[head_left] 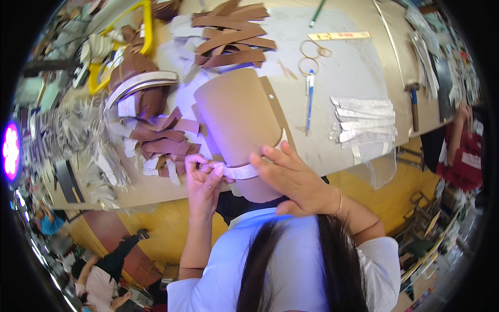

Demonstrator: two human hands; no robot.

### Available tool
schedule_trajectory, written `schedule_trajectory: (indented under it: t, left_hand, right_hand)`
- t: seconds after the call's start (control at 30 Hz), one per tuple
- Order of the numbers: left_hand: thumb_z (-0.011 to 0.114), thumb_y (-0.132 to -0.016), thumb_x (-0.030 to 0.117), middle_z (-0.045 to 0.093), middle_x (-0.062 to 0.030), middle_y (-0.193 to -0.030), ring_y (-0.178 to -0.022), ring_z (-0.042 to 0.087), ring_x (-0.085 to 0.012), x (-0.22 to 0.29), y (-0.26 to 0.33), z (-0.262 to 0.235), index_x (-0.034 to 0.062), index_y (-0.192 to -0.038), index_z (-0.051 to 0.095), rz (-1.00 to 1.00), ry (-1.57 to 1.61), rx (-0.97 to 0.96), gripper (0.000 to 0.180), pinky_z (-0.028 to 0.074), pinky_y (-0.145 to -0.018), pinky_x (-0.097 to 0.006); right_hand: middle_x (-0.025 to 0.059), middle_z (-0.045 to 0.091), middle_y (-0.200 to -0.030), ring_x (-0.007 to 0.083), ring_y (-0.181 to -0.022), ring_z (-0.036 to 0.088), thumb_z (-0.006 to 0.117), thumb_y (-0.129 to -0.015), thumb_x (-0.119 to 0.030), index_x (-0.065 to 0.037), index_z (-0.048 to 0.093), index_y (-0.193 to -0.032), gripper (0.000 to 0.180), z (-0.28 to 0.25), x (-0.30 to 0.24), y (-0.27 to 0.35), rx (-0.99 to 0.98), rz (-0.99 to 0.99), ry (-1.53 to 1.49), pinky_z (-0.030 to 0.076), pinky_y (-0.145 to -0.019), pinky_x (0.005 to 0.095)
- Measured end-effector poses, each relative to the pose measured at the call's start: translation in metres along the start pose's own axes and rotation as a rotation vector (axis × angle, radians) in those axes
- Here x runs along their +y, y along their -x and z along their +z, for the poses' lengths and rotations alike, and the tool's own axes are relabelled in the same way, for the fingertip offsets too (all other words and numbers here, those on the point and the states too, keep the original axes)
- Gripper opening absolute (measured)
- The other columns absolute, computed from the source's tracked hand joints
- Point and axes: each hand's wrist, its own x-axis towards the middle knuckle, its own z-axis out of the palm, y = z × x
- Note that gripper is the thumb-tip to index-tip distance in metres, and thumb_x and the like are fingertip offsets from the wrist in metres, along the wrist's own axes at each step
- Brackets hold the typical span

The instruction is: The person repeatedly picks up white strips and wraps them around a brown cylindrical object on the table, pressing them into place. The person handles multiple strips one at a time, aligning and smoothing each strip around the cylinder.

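In front of me on the table stands a tan curved form (234, 109), rounded like a half-cylinder. Across its near end runs a narrow white strip (244, 171). My left hand (205, 182) pinches the strip's left end between thumb and fingers. Over the strip's right part my right hand (299, 182) lies with its fingers stretched out and apart, touching the form. The palm hides some of the strip beneath it. Beside my left hand is a loose pile of brown strips (165, 143).
More brown strips (234, 36) lie beyond the form. To the right are a stack of white strips (364, 119), a blue pen (310, 104), wire rings (309, 49), a yellow ruler (340, 36) and a hammer (414, 104). A yellow basket (148, 28) stands at far left. Other people sit nearby.
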Motion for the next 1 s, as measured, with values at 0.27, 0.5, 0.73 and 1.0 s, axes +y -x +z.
schedule_trajectory:
  t: [0.27, 0.5, 0.73, 1.0]
  left_hand:
    - [0.061, -0.088, 0.000, 0.064, -0.0113, -0.089, -0.074, 0.064, -0.0186, 0.000, -0.003, -0.016, 0.0076, -0.112, 0.038, -0.057, 0.015, -0.026, 0.033, 0.054, -0.069, -0.031]
    - [0.061, -0.088, 0.003, 0.066, -0.0134, -0.087, -0.075, 0.067, -0.0188, 0.062, -0.006, -0.014, -0.0031, -0.107, 0.058, -0.055, -0.274, -0.163, 0.020, 0.056, -0.067, -0.028]
    - [0.064, -0.086, 0.005, 0.066, -0.0138, -0.082, -0.068, 0.067, -0.0193, 0.180, -0.056, -0.012, -0.0027, -0.100, 0.061, 0.362, -0.512, -0.301, 0.016, 0.057, -0.058, -0.026]
    - [0.061, -0.090, 0.010, 0.061, -0.0035, -0.081, -0.063, 0.057, -0.0088, 0.250, -0.140, -0.133, -0.0007, -0.113, 0.057, 0.191, -0.831, 0.098, 0.026, 0.047, -0.055, -0.021]
  right_hand:
    - [0.0205, 0.007, -0.155, 0.0286, -0.143, 0.011, 0.030, -0.093, -0.062, -0.004, -0.011, -0.147, 0.090, 0.029, 0.006, 0.018, 0.276, 0.313, -0.690, 0.008, -0.114, 0.0358]
    - [0.0192, 0.007, -0.155, 0.0316, -0.142, 0.016, 0.028, -0.092, -0.064, -0.005, -0.009, -0.148, 0.089, 0.023, 0.023, 0.019, 0.335, 0.402, -0.723, 0.009, -0.115, 0.0392]
    - [0.0195, 0.021, -0.152, 0.0329, -0.139, 0.025, 0.028, -0.090, -0.069, -0.004, 0.013, -0.148, 0.089, -0.025, 0.016, 0.011, 0.631, 0.422, -0.403, 0.017, -0.114, 0.0431]
    - [0.0186, 0.034, -0.146, 0.0296, -0.136, 0.033, 0.026, -0.093, -0.064, 0.001, 0.030, -0.142, 0.081, -0.027, 0.009, 0.025, 0.656, 0.482, -0.272, 0.023, -0.112, 0.0419]
